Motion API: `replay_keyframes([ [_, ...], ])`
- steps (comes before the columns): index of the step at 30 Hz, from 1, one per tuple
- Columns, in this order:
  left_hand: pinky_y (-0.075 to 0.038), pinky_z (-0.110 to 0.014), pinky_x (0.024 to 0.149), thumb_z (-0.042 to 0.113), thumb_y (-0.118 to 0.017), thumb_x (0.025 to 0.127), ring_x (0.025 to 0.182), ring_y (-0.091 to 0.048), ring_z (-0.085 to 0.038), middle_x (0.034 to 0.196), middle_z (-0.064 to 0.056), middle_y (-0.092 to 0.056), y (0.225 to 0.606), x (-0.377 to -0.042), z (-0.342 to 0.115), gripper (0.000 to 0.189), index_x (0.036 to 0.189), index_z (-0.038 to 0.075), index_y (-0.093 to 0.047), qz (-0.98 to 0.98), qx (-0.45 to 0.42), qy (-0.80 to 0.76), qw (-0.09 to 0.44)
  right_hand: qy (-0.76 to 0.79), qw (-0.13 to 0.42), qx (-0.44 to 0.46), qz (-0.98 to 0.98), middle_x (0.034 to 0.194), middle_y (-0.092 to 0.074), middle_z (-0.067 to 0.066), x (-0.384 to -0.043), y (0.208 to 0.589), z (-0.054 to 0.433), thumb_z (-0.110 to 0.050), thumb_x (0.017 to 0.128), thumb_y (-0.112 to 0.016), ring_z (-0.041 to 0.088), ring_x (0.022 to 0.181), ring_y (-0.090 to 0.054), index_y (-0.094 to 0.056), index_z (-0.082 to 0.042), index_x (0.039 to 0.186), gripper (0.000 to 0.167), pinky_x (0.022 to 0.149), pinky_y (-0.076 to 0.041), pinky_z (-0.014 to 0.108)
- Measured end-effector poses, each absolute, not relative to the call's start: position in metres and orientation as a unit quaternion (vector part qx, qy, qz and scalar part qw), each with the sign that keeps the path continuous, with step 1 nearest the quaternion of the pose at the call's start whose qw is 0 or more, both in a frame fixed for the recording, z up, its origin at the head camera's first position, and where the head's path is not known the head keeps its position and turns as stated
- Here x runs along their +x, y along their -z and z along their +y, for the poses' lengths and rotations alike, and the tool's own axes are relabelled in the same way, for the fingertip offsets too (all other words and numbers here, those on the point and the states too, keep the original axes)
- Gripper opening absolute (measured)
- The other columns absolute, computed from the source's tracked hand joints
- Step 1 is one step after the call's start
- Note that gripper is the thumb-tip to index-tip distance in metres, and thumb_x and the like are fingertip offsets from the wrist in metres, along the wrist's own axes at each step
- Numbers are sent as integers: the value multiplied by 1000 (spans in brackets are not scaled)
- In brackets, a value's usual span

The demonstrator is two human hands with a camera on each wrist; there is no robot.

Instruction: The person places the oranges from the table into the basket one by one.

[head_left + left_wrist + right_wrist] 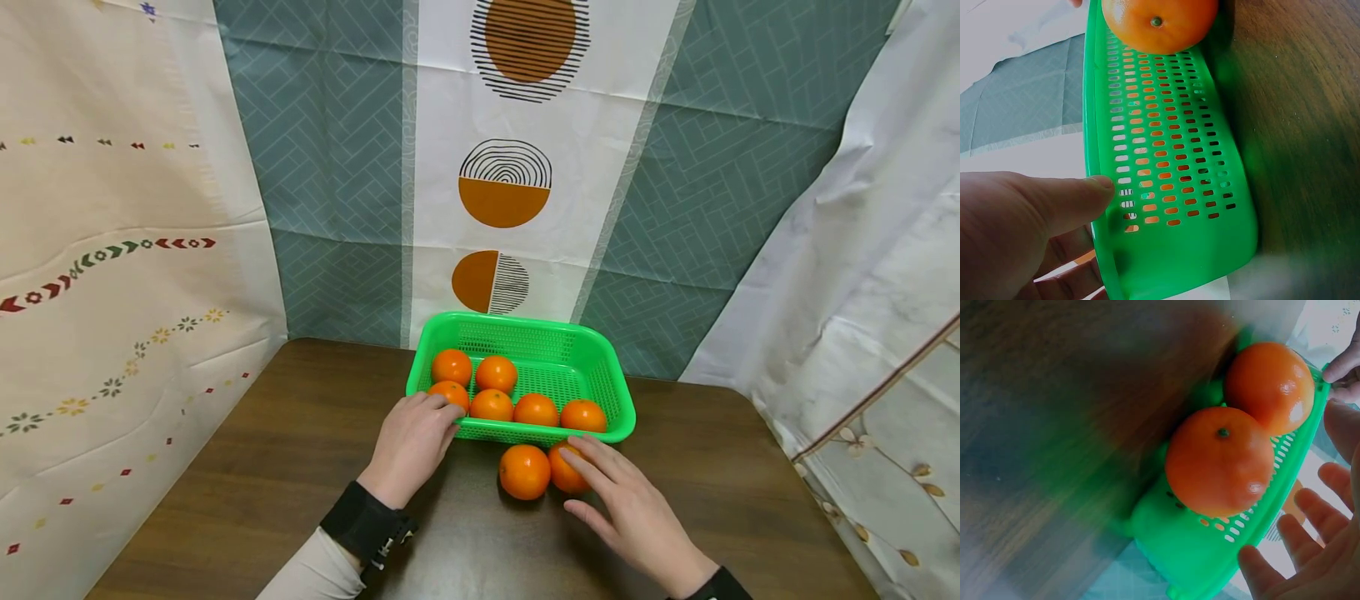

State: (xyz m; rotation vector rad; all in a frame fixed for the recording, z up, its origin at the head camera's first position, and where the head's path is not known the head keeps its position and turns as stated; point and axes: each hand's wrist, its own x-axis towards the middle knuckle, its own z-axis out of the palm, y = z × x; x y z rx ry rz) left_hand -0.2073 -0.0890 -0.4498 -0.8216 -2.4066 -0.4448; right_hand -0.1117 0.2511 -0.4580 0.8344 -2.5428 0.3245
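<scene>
A green plastic basket [615, 421] with perforated walls holds several oranges [491, 406], most of them along its near side. At its near left corner my left hand [416, 437] pinches the rim. The left wrist view shows the thumb [1094, 190] on the outer wall and the fingers over the rim inside. In front of the basket, two oranges sit side by side on the table, a left one [524, 472] and a right one [564, 471]. My right hand [633, 508], fingers spread and relaxed, is at the right orange and partly covers it in the head view.
The brown wooden table [247, 475] carries the basket near its back edge. Behind it hangs a patterned cloth [337, 167], with a cream cloth [135, 292] on the left and a white cloth [885, 275] on the right.
</scene>
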Motion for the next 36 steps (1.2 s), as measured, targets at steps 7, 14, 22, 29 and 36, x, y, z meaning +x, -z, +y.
replay_keyframes([
  [7, -57, -41, 82, 15, -94, 91, 90, -66, -26, 98, 0, -74, 450, -207, -89, 18, 105, 15, -82, -896, -305, 165, 278, -115, 222, 315, -916, 163, -56, 5, -114, 465, 253, -30, 88, -95, 28, 149, -53, -64, -17, 156, 76, 128, -25, 23],
  [14, -57, -40, 82, 15, -94, 91, 91, -66, -26, 99, 1, -75, 452, -208, -89, 19, 106, 15, -82, -897, -305, 161, 278, -116, 213, 311, -919, 162, -56, 5, -117, 469, 254, -28, 88, -96, 28, 147, -54, -66, -16, 154, 74, 123, -40, 32],
  [22, -57, -41, 82, 15, -93, 91, 90, -66, -26, 100, 0, -75, 451, -208, -89, 18, 105, 15, -82, -897, -304, 163, 277, -99, 199, 297, -929, 158, -58, 7, -122, 472, 255, -30, 88, -97, 30, 142, -56, -68, -18, 152, 71, 105, -58, 53],
  [29, -58, -41, 83, 16, -93, 92, 91, -67, -26, 101, 0, -75, 451, -208, -89, 18, 106, 15, -82, -898, -303, 165, 272, -106, 189, 282, -935, 156, -57, 7, -124, 473, 254, -29, 89, -97, 25, 138, -56, -69, -20, 150, 68, 98, -62, 47],
  [36, -58, -41, 83, 16, -93, 91, 92, -67, -26, 101, 0, -76, 451, -208, -89, 19, 106, 15, -82, -899, -303, 163, 270, -100, 197, 288, -932, 152, -57, 7, -124, 473, 253, -28, 85, -99, 25, 134, -56, -69, -20, 149, 70, 93, -64, 45],
])
